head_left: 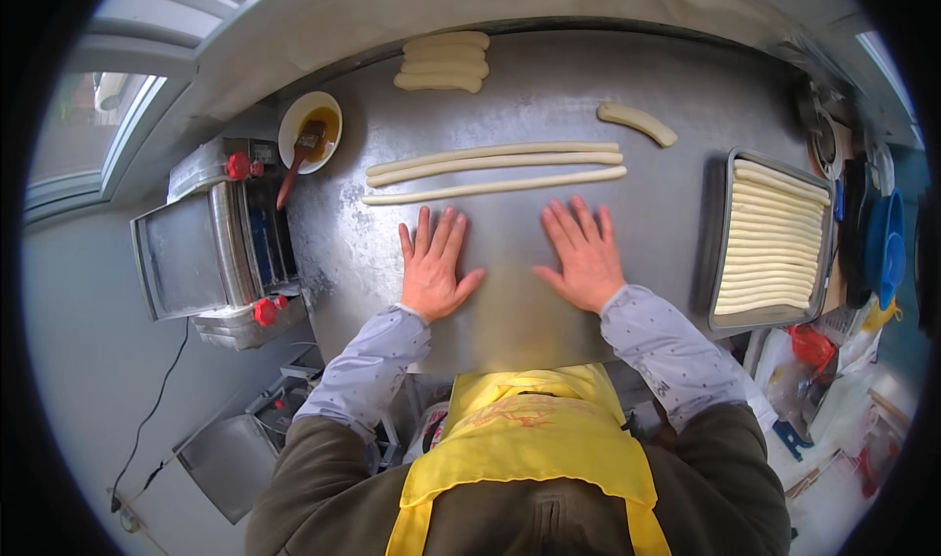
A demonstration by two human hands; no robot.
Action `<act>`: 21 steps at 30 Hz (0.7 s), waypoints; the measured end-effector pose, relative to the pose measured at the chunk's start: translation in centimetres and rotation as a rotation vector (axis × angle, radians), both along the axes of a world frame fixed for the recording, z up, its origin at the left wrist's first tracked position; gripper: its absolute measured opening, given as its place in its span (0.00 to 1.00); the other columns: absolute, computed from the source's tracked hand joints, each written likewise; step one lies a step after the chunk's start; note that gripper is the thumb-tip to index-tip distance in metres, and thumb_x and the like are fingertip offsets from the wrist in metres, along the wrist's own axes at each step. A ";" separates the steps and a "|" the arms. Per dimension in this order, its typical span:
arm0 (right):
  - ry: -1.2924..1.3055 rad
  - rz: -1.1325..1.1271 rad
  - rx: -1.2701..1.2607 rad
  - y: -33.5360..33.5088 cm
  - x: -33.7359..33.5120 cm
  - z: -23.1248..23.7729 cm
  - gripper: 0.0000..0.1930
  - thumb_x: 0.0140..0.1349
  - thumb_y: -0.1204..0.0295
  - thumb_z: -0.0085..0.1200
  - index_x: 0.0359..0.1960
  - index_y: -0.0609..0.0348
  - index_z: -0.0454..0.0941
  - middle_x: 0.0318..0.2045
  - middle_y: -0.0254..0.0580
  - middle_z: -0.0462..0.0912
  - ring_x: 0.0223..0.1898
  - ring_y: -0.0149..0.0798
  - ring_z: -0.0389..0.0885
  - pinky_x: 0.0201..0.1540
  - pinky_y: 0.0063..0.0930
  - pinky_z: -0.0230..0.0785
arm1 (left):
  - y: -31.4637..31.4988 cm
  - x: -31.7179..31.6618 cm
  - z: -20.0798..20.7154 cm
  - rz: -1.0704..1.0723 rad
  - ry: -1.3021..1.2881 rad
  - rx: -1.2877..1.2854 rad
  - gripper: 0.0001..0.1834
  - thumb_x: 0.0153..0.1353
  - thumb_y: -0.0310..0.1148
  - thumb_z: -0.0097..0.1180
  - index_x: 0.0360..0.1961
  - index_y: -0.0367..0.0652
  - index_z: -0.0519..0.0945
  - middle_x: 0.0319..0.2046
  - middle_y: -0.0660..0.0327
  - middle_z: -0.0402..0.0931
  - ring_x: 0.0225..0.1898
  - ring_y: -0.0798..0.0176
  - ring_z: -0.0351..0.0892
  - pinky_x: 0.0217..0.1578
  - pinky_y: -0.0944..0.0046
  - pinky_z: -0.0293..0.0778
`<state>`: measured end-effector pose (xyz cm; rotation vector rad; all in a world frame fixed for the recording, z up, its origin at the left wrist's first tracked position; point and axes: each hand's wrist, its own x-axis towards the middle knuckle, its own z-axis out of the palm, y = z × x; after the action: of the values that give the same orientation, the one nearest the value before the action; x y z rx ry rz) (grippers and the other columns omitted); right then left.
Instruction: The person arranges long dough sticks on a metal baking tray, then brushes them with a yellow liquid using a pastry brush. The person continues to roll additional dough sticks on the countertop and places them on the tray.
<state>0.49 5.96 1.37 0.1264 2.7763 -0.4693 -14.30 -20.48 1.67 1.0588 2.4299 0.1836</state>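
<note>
My left hand [432, 265] is open with its fingers spread, palm down over the metal tabletop. Opposite it, my right hand [582, 255] is also open, fingers apart and pointing away from me. Just beyond my fingertips lies a long thin dough rope [490, 186], running from left to right. Two more dough ropes [500, 162] lie close together behind it. Neither hand holds anything; whether the fingertips touch the nearest rope I cannot tell. Farther back on the right rests a short, thicker dough piece [637, 123].
Several short dough pieces [443, 63] lie side by side at the back. A white bowl [334, 154] of yellow-brown liquid holds a brush [306, 146] at the left, near a metal roller machine [223, 242]. On the right, a metal tray [721, 262] carries rows of dough strips [770, 237].
</note>
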 end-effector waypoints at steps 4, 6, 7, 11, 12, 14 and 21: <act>0.259 -0.081 0.027 -0.5 -3.6 -1.8 0.48 0.71 0.40 0.55 0.84 0.55 0.55 0.85 0.37 0.56 0.86 0.52 0.45 0.84 0.66 0.34 | 1.7 -1.8 -2.4 0.068 0.258 0.203 0.50 0.68 0.60 0.59 0.83 0.44 0.59 0.84 0.53 0.52 0.85 0.34 0.39 0.79 0.24 0.32; 0.375 -0.092 0.049 0.2 -4.1 -2.8 0.47 0.72 0.40 0.55 0.84 0.55 0.55 0.84 0.37 0.56 0.86 0.51 0.45 0.84 0.66 0.33 | 1.4 -2.7 -3.6 0.043 0.353 0.251 0.50 0.69 0.59 0.59 0.83 0.44 0.58 0.85 0.54 0.51 0.85 0.34 0.39 0.79 0.24 0.32; 0.268 -0.099 0.041 0.5 -3.7 -3.1 0.47 0.72 0.40 0.55 0.84 0.55 0.56 0.84 0.37 0.56 0.86 0.51 0.46 0.84 0.66 0.34 | 1.0 -2.6 -4.0 0.059 0.297 0.241 0.50 0.69 0.59 0.59 0.84 0.44 0.58 0.85 0.54 0.51 0.85 0.35 0.39 0.79 0.25 0.32; 0.247 -0.116 0.065 1.5 -1.8 -3.4 0.47 0.72 0.40 0.55 0.83 0.55 0.57 0.84 0.39 0.58 0.85 0.52 0.47 0.83 0.66 0.34 | 0.2 -1.8 -4.1 0.038 0.222 0.200 0.47 0.70 0.53 0.59 0.83 0.42 0.59 0.84 0.50 0.51 0.84 0.30 0.40 0.79 0.25 0.32; 0.327 -0.114 0.088 1.9 -1.7 -3.4 0.47 0.72 0.41 0.55 0.83 0.55 0.57 0.83 0.39 0.58 0.85 0.52 0.48 0.83 0.66 0.35 | 0.3 -1.7 -4.0 0.059 0.233 0.179 0.47 0.70 0.54 0.59 0.83 0.43 0.58 0.84 0.52 0.51 0.85 0.32 0.40 0.79 0.26 0.32; 0.313 -0.178 0.094 3.1 -2.0 -3.5 0.45 0.72 0.44 0.56 0.82 0.56 0.58 0.83 0.42 0.59 0.85 0.53 0.49 0.83 0.66 0.35 | 0.5 -1.7 -3.8 0.046 0.342 0.227 0.49 0.69 0.57 0.59 0.84 0.46 0.58 0.85 0.55 0.50 0.85 0.36 0.39 0.80 0.27 0.31; 0.531 -0.485 0.278 14.4 -4.3 -4.2 0.32 0.69 0.65 0.58 0.75 0.58 0.69 0.74 0.54 0.71 0.75 0.60 0.66 0.76 0.62 0.56 | -3.8 -3.0 -4.1 0.197 0.304 0.165 0.45 0.71 0.52 0.60 0.83 0.46 0.60 0.84 0.53 0.53 0.85 0.36 0.42 0.80 0.29 0.35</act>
<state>-3.79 20.36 -2.82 0.8692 3.3174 -0.2430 -17.35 -24.25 -2.44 0.9735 2.8372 0.3125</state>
